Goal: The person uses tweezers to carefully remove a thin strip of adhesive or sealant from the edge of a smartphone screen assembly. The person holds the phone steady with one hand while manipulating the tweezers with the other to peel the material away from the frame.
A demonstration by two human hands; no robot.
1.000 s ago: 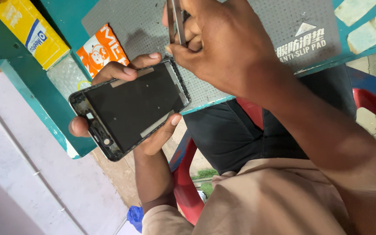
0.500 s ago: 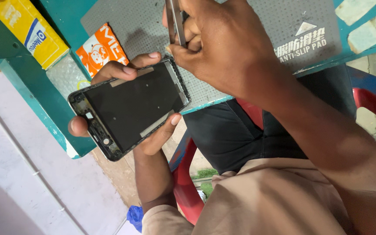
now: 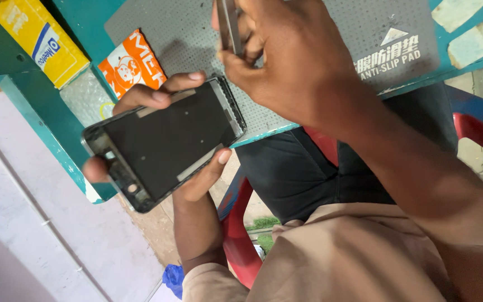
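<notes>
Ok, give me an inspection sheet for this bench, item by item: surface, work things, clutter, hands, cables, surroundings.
Surface: teal table with a grey anti-slip mat on it.
Job's things: dark phone screen assembly, held off the table edge; thin metal piece.
Clutter: yellow box, orange packet, bubble wrap, tape patches.
Hands: left hand grips the phone screen assembly; right hand holds the thin metal piece.
Cables: nothing seen.
Surroundings: red chair, pale wall.
</notes>
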